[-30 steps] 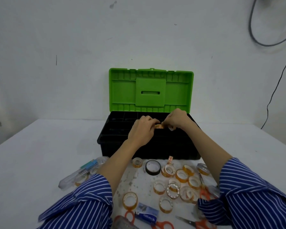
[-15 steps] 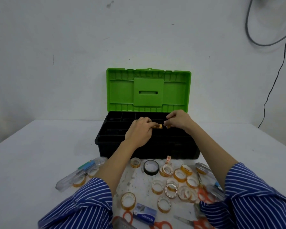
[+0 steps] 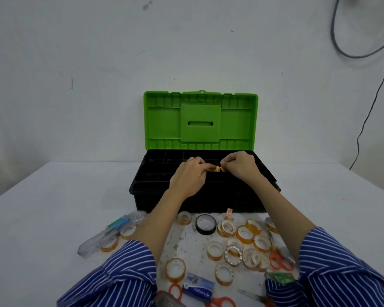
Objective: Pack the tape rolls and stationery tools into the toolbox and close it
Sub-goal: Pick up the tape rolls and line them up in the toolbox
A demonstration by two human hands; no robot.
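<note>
You're holding a small amber tape roll [image 3: 216, 168] over the toolbox [image 3: 155, 196] tray, w/ both hands clamped on it: left hand [image 3: 190, 177] pinching its left side, right hand [image 3: 239, 166] pinching its right. It's prob. light, stiff, w/ a slick rim and maybe a tacky loose end, so grip the outer rim. Green lid [image 3: 201, 120] is standing open behind. More tape rolls [image 3: 244, 234], scissors [image 3: 279, 261] are lying on the table [image 3: 42, 207] in front of the toolbox.

Scuffed white wall [image 3: 98, 63], dark cable [image 3: 368, 111] (right side), white table [image 3: 42, 207]
</note>
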